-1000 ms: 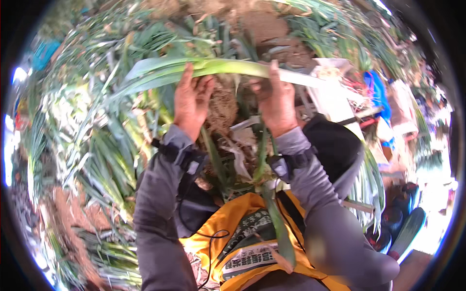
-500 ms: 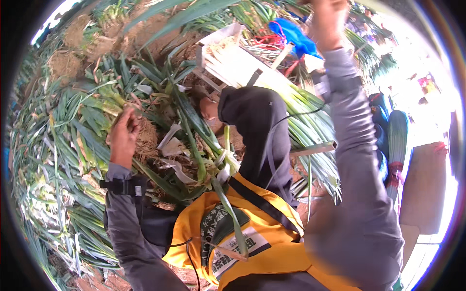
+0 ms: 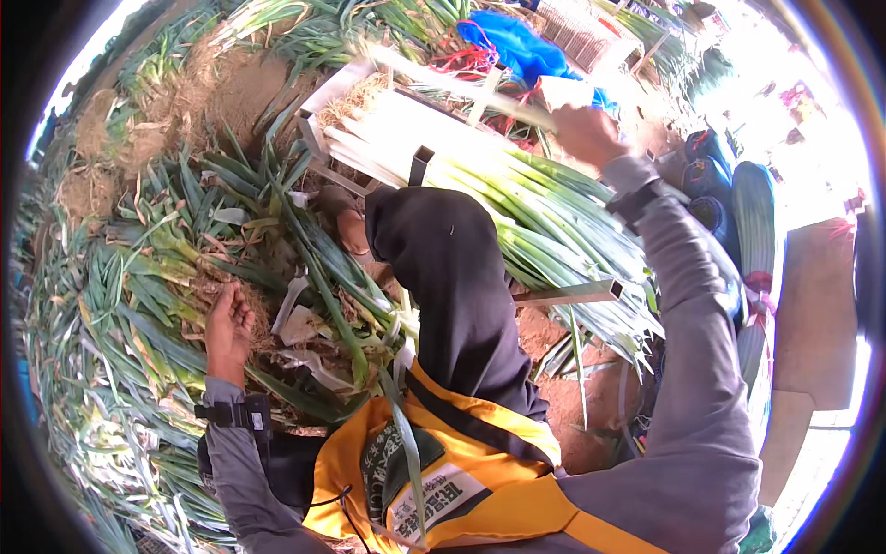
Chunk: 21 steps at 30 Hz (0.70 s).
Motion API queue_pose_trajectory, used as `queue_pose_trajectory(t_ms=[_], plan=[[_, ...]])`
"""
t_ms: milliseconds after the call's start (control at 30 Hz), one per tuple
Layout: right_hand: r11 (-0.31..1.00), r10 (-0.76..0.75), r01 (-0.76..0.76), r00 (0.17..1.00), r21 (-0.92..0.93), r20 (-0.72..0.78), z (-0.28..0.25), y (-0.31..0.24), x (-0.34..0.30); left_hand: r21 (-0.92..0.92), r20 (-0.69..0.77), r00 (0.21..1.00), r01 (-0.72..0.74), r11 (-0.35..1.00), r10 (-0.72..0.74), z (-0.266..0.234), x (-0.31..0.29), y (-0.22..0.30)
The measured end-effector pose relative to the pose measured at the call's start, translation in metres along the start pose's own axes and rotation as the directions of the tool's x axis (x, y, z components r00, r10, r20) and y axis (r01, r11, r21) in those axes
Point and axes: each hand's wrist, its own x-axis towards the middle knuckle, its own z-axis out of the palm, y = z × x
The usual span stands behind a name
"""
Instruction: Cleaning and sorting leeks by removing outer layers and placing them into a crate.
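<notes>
My right hand (image 3: pixel 589 135) is closed round a long leek (image 3: pixel 443 83), slightly smeared by motion, above the far side of a metal rack (image 3: pixel 572 295). Its pale stalk points up and left from my fist. In the rack lies a bundle of leeks (image 3: pixel 544 198), white root ends at the upper left and green leaves toward the lower right. Beside a heap of untrimmed leeks (image 3: pixel 138 277), my left hand (image 3: pixel 229 330) rests palm up, fingers loosely curled and apart, with nothing visible in it. Dry roots and peeled leaves lie just right of it.
My bent knee (image 3: pixel 443 231) stands against the rack's near side. Beyond the rack lie a blue bag (image 3: pixel 521 46) and red ties (image 3: pixel 466 60). Wrapped leek bundles (image 3: pixel 755 231) and a cardboard sheet (image 3: pixel 817 314) are at the right. A yellow apron (image 3: pixel 498 420) covers my lap.
My right hand has come down and nearer from the top edge, bringing the leek into view over the rack. The view has shifted; my left hand stays by the heap.
</notes>
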Motion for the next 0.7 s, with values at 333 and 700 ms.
queue_pose_trajectory(t_ms=[333, 700], plan=[[0.769, -0.219, 0.03, 0.951, 0.639, 0.22, 0.123, -0.047, 0.003, -0.017, -0.055, 0.987, 0.151, 0.988, -0.152, -0.001, 0.026, -0.045], [0.877, -0.314, 0.3, 0.949, 0.375, -0.024, 0.116, -0.075, 0.046, 0.093, -0.058, 0.967, 0.254, 0.963, -0.249, 0.042, 0.057, -0.066]])
